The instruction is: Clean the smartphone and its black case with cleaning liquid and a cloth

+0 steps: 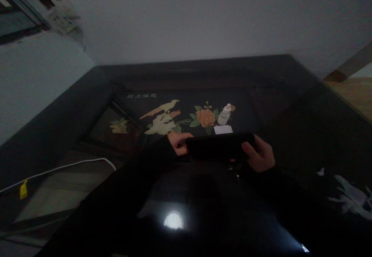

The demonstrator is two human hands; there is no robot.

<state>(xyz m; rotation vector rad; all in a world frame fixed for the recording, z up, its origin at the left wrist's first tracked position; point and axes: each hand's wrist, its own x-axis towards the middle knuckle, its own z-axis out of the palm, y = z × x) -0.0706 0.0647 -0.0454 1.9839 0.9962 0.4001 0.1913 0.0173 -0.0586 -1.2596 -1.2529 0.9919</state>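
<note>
Between my two hands is a black, flat, oblong thing [216, 145] that looks like a phone held sideways. My left hand [179, 143] is closed on its left end. At the right end my right hand [260, 155] grips it, the thumb lying on its near face. Darkness hides most detail on its surface. Just beyond it, a small piece of white paper [223, 129] lies on the dark glossy table [186, 77]. A small white bottle [224, 115] with a narrow tip stands behind the paper.
A bird-and-flower picture [205, 117] decorates the tabletop. To the left runs a white cable [69, 165] with a yellow tag [23, 189]. Walls meet the table at the back and left, with sockets [62, 13] at upper left. A light reflects near the front.
</note>
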